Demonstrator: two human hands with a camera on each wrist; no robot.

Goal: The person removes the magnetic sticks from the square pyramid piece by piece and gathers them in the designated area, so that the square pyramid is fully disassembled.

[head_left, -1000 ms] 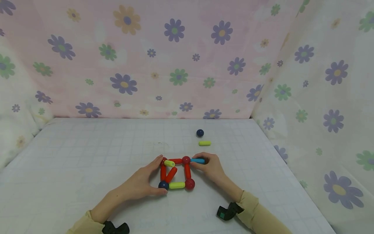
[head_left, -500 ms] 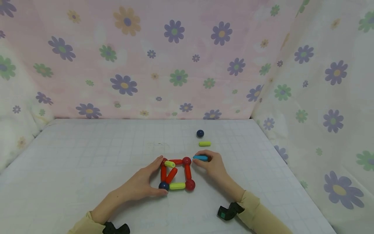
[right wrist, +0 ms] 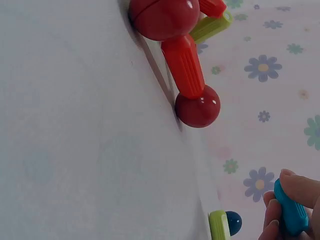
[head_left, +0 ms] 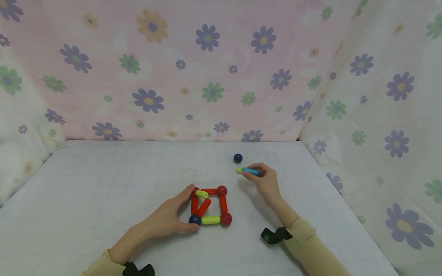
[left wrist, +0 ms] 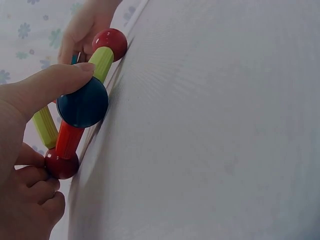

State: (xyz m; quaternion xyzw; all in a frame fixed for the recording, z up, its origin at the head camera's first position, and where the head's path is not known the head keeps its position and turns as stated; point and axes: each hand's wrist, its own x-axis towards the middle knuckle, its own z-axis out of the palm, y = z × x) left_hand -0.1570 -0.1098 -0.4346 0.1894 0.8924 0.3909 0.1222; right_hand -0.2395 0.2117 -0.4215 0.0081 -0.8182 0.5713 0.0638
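A square of magnetic balls and sticks lies on the table, with red sticks [head_left: 223,204], a yellow-green stick [head_left: 210,220] along the near side, red balls [head_left: 226,219] at three corners and a dark blue ball [head_left: 195,219] at the near left. Another red stick [head_left: 204,207] and a yellow-green stick [head_left: 202,194] tilt up from its left corners. My left hand [head_left: 169,216] holds the square's left side, thumb on the dark blue ball [left wrist: 82,102], fingers at the far red ball [left wrist: 62,163]. My right hand [head_left: 267,186] pinches a blue stick [right wrist: 291,210] above the table.
A loose yellow-green stick [head_left: 239,170] lies just left of the right hand, partly covered by the blue stick in the head view. Behind it sits a loose dark blue ball [head_left: 238,158]. Flowered cloth [head_left: 212,92] hangs behind the white table [head_left: 121,172].
My right hand has drawn the blue stick away from the far right red ball and carried it back and right, to the loose yellow-green stick. The left hand stays at the square.
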